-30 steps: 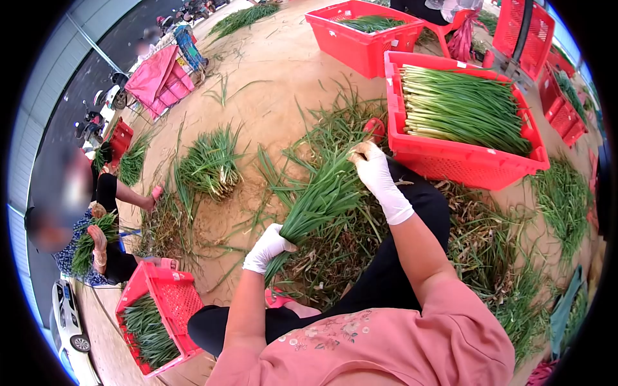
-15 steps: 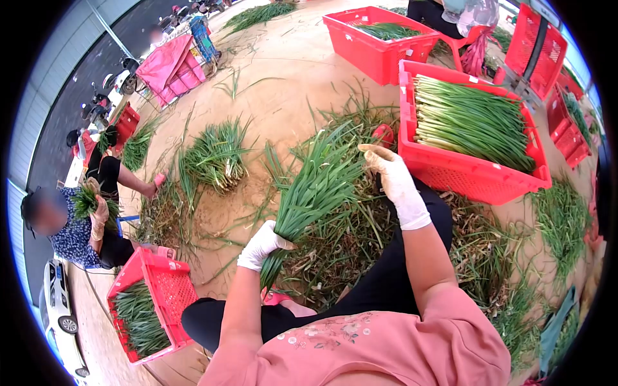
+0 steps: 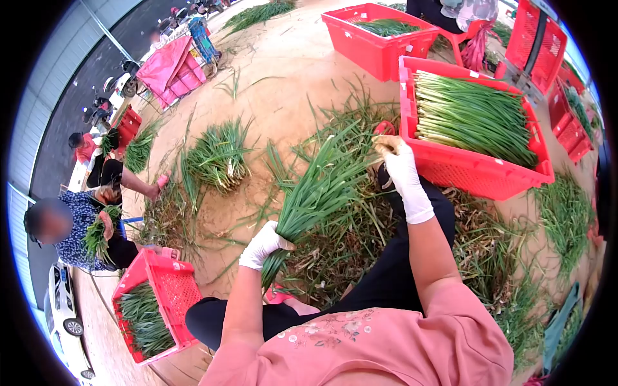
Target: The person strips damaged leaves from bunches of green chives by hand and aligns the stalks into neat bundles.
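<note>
My left hand (image 3: 265, 246), in a white glove, is closed round the lower part of a bunch of green stalks (image 3: 322, 190), whose leaves fan out up and to the right. My right hand (image 3: 398, 154), gloved with stained fingertips, is pinched beside the leaf tips at the bunch's right; what is between its fingers is too small to make out. Under the bunch lies a heap of loose leaves and dry trimmings (image 3: 347, 251). Beyond my right hand stands a red crate (image 3: 476, 177) with neatly laid stalks, pale ends to the left.
A loose pile of stalks (image 3: 219, 154) lies on the ground at left. Another red crate (image 3: 180, 283) holds greens at lower left, near a seated person (image 3: 84, 225) holding a bunch. A further red crate (image 3: 373, 48) stands at the top.
My right hand has moved up and right, and its fingers have gone from apart to pinched. My left hand keeps the bunch. The seated person's hands have moved apart.
</note>
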`<action>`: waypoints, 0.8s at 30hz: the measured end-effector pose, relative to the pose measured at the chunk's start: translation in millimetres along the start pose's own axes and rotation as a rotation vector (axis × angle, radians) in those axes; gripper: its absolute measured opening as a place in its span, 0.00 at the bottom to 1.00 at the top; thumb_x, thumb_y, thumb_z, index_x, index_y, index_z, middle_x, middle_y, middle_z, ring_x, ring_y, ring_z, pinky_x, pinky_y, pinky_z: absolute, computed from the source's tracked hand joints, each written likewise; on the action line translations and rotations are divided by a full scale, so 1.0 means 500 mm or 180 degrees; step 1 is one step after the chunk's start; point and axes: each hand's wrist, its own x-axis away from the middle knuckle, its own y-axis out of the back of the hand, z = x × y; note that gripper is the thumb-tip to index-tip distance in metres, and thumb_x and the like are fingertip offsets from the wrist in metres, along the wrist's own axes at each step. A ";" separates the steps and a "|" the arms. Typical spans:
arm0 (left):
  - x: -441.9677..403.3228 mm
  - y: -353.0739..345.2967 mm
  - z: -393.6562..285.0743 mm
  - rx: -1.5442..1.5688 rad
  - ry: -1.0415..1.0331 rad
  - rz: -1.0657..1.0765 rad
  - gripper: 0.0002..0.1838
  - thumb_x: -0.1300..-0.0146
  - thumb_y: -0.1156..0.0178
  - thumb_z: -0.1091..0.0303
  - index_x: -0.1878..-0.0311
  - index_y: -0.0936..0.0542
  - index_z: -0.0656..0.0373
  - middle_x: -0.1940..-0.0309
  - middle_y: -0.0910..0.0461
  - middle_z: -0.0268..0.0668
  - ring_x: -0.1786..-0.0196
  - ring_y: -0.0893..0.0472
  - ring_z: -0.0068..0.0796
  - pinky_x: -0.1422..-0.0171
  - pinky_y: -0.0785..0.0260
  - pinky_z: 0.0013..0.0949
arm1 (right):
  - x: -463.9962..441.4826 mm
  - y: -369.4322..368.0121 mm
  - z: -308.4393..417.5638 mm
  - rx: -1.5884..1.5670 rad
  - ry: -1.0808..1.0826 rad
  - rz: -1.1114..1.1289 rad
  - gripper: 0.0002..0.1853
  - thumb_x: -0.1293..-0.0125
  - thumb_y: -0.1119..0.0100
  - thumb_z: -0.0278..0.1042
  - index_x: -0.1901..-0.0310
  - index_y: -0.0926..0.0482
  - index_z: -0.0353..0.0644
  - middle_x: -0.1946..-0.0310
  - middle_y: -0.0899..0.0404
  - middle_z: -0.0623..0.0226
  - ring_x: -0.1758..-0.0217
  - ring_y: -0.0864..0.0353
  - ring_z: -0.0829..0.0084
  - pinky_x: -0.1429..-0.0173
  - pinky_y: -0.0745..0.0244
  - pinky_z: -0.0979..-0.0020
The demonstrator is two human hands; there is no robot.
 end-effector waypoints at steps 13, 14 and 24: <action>-0.011 -0.015 0.007 0.0103 0.0062 -0.0251 0.15 0.67 0.34 0.82 0.68 0.19 0.66 0.76 0.22 0.32 0.74 0.26 0.22 0.63 0.33 0.28 | -0.004 -0.004 0.002 0.0496 0.0375 -0.0374 0.07 0.53 0.34 0.39 0.76 0.19 0.46 0.78 0.25 0.68 0.66 0.26 0.67 0.62 0.34 0.64; -0.010 -0.014 0.013 0.0118 0.0065 -0.0268 0.15 0.67 0.34 0.82 0.68 0.19 0.66 0.76 0.22 0.32 0.74 0.26 0.22 0.63 0.33 0.28 | -0.011 -0.002 -0.009 0.0051 -0.0099 -0.0267 0.09 0.52 0.34 0.40 0.76 0.19 0.44 0.78 0.25 0.67 0.65 0.25 0.67 0.62 0.33 0.65; -0.014 -0.019 -0.006 0.0120 0.0077 0.0045 0.21 0.70 0.35 0.83 0.64 0.20 0.66 0.74 0.22 0.32 0.72 0.26 0.23 0.62 0.31 0.30 | 0.097 -0.064 0.124 0.0451 0.1311 0.0383 0.07 0.58 0.31 0.35 0.74 0.17 0.49 0.55 0.25 0.70 0.47 0.32 0.63 0.42 0.38 0.61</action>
